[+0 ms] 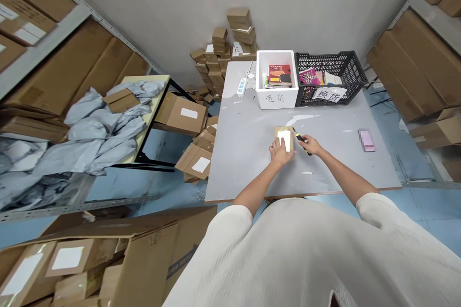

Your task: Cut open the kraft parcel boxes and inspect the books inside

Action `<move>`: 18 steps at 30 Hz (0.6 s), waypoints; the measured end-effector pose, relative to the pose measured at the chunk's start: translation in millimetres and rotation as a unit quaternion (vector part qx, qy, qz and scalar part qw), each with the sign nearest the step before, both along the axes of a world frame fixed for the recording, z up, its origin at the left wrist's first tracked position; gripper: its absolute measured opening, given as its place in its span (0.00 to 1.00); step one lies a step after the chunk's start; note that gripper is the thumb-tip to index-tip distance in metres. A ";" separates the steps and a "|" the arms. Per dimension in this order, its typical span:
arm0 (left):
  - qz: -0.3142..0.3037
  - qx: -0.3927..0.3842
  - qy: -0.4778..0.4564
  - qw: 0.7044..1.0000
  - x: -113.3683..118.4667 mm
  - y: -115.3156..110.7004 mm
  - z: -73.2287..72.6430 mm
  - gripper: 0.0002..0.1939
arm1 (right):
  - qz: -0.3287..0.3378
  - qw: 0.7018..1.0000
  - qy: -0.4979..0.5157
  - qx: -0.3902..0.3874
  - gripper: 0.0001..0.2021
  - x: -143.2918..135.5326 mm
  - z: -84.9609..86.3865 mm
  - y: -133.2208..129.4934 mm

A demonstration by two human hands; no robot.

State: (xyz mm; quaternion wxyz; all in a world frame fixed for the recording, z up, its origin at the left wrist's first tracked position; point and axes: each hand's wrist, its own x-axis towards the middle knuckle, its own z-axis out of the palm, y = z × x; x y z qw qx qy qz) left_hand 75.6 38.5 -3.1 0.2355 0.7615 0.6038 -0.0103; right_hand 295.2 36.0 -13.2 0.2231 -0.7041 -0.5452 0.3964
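Your left hand (281,154) covers the near part of the parcel (288,135), so that edge and part of its white label are hidden; any print on the label is too small to read. The hand lies spread on top, and you cannot tell whether the thumb grips the right edge. Your right hand (311,145) is closed around the yellow and black cutter (299,138), hiding the middle of its handle; its tip points far and left, just beside the parcel's right side. Whether it touches is hard to make out. The parcel sits on the desk (248,153), near the middle. To its right, the pink item (367,140) is pixelated beyond recognition. The large carton (154,254) at near left is cut off by the frame.

On the far side of the desk stands the white box (277,100), handwriting on its near wall, with books inside, a red book (279,70) uppermost. Touching or just beside it on the right, the black crate (355,79) holds more books, a magenta book (309,76) at the left; a paper sign (329,94) partly covers its near wall. The carton contains taped boxes (68,258) with white labels.
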 end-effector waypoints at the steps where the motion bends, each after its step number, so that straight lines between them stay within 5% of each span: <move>1: -0.004 -0.012 0.009 1.000 4.5 -1.2 -1.3 0.53 | -0.004 1.000 -0.009 -0.003 0.17 3.1 2.0 3.1; 5: -0.049 -0.037 0.048 0.997 6.2 2.1 -5.6 0.60 | -0.023 1.000 -0.012 0.000 0.16 8.3 5.6 9.6; 10: -0.173 -0.054 0.049 0.982 -19.8 19.1 -6.2 0.62 | -0.031 0.999 0.040 0.010 0.15 6.6 1.5 7.2; 18: -0.181 0.022 0.013 0.983 -30.3 21.3 -2.0 0.39 | -0.003 0.972 0.217 -0.091 0.20 -1.5 1.4 -5.1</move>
